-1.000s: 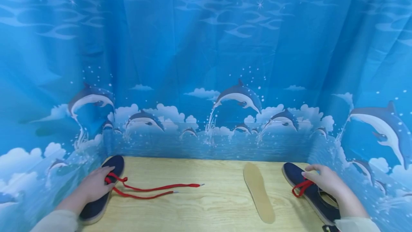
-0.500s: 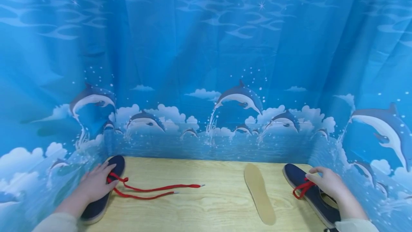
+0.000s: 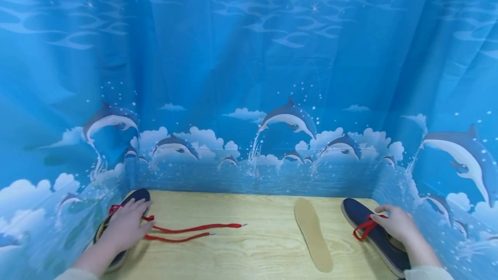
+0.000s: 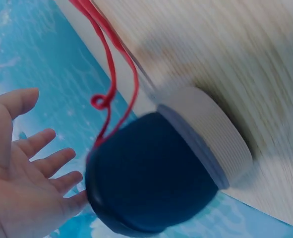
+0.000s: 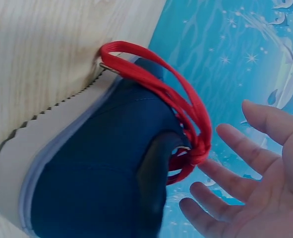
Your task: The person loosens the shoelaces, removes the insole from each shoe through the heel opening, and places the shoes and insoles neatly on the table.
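At the table's left edge lies a navy lace-up shoe with a pale sole and red shoelaces. My left hand is over it and covers much of its middle. In the left wrist view the fingers of that hand spread loosely beside the heel, gripping nothing. A matching shoe stands at the right edge, its red laces tied in a bow. Over its opening is my right hand. The right wrist view has relaxed fingers right at the lace knot.
A tan insole lies flat on the light wooden table, left of the right-hand shoe. Loose lace ends stretch across the table from the left shoe. A blue dolphin-print curtain encloses the back and both sides.
The left shoe has turned, so its opening and lacing show on the left. My left hand has shifted right and its fingers have spread. The right hand has moved slightly.
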The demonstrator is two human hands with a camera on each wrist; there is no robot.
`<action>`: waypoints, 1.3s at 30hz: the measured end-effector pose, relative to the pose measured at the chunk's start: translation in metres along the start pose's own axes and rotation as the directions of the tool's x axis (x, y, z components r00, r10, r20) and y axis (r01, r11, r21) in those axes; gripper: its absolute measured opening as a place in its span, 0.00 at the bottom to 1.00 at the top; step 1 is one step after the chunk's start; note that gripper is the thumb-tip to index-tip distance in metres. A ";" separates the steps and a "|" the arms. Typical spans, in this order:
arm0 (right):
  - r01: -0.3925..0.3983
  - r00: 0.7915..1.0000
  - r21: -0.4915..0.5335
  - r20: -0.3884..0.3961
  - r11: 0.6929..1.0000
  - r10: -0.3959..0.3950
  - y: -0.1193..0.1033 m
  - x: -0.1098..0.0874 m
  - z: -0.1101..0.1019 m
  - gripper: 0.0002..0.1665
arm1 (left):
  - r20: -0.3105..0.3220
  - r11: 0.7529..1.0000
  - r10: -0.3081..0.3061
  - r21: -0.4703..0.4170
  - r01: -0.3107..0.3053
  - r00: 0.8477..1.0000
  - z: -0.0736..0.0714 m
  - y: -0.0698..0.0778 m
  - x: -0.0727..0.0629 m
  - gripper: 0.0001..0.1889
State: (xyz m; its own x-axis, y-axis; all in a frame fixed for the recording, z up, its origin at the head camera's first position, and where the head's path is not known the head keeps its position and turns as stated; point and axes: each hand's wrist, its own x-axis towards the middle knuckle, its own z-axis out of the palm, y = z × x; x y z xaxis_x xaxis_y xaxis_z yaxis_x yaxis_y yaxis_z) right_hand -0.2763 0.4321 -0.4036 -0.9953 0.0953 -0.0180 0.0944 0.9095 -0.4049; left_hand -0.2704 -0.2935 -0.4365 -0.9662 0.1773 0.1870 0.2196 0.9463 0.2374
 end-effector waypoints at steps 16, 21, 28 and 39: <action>0.039 0.999 -0.007 -0.013 0.999 -0.039 0.018 0.008 0.016 0.35 | -0.040 0.990 0.074 -0.116 -0.078 0.996 0.014 0.032 -0.009 0.31; 0.041 0.999 -0.012 -0.008 0.999 -0.041 0.020 0.009 0.018 0.42 | -0.046 0.986 0.096 -0.131 -0.102 0.994 0.019 0.041 -0.011 0.30; 0.054 0.998 -0.038 -0.010 0.998 -0.055 0.021 0.010 0.021 0.48 | -0.006 0.979 0.091 -0.181 -0.091 0.996 0.024 0.053 -0.010 0.30; -0.011 1.000 -0.057 0.024 0.998 0.013 0.033 0.014 0.028 0.59 | 0.036 0.964 0.104 -0.248 -0.092 0.994 0.032 0.065 -0.013 0.28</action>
State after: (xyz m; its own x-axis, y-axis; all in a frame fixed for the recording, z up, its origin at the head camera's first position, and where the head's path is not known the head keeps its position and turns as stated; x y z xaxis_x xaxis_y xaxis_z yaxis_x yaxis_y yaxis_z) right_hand -0.2880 0.4520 -0.4422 -0.9943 0.0970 -0.0452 0.1067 0.9299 -0.3519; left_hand -0.2484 -0.2257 -0.4541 -0.9423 0.2844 0.1766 0.3342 0.8294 0.4477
